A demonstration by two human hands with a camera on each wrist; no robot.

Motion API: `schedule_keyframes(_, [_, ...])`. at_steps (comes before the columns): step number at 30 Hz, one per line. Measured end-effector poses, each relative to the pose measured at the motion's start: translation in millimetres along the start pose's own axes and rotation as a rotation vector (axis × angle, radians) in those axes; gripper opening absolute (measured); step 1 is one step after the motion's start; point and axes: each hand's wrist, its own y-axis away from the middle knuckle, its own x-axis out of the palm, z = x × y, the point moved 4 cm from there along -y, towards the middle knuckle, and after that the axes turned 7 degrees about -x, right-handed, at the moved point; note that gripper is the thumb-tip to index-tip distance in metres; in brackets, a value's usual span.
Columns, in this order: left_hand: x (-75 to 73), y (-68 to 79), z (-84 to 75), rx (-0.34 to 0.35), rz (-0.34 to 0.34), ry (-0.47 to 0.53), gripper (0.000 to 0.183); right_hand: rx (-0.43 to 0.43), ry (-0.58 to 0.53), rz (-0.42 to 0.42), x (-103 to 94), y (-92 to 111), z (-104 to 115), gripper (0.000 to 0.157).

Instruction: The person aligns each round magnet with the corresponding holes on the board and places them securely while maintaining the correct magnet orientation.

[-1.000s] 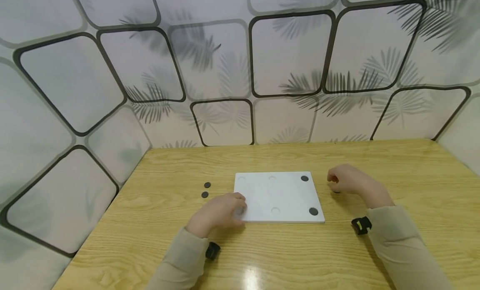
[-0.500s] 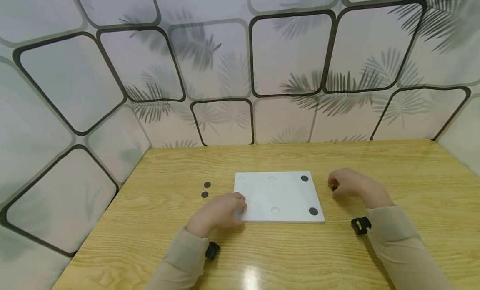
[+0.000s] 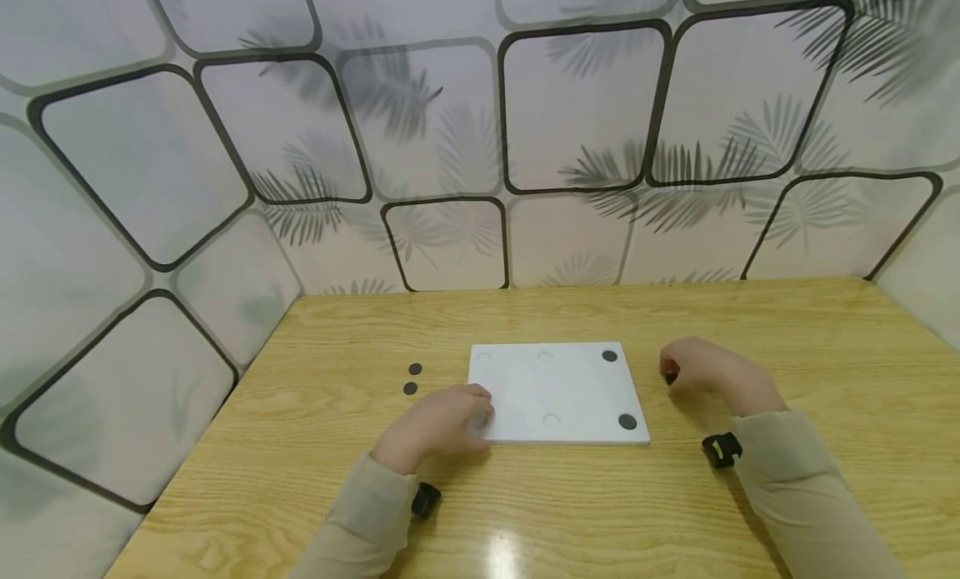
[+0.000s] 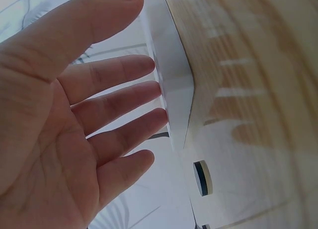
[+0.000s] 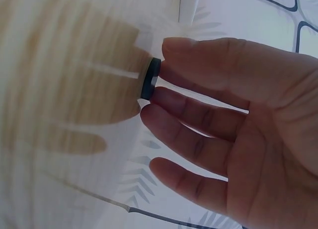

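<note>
A white rectangular board (image 3: 555, 387) with round recesses lies on the table. Black discs fill two of its recesses, the far right one (image 3: 610, 356) and the near right one (image 3: 627, 421). My left hand (image 3: 437, 421) rests at the board's left edge. In the left wrist view its fingertips (image 4: 158, 117) touch the board, fingers relaxed and nothing held. To the right of the board, my right hand (image 3: 705, 369) pinches another black disc (image 5: 151, 79) between thumb and fingers, close over the table.
Two loose black discs, a farther one (image 3: 415, 368) and a nearer one (image 3: 410, 388), lie left of the board. Behind the wooden table (image 3: 570, 512) stands a patterned wall (image 3: 577, 112).
My right fingers have closed on the disc by the board's right side, and the hand has shifted slightly nearer and to the right. The left hand and board stay still.
</note>
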Motion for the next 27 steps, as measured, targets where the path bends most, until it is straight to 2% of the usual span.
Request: schedule_keyframes(27, [0.3, -0.1, 0.0, -0.014, 0.01, 0.012, 0.036, 0.017, 0.009, 0.019, 2.8, 3.0, 4.1, 0.019])
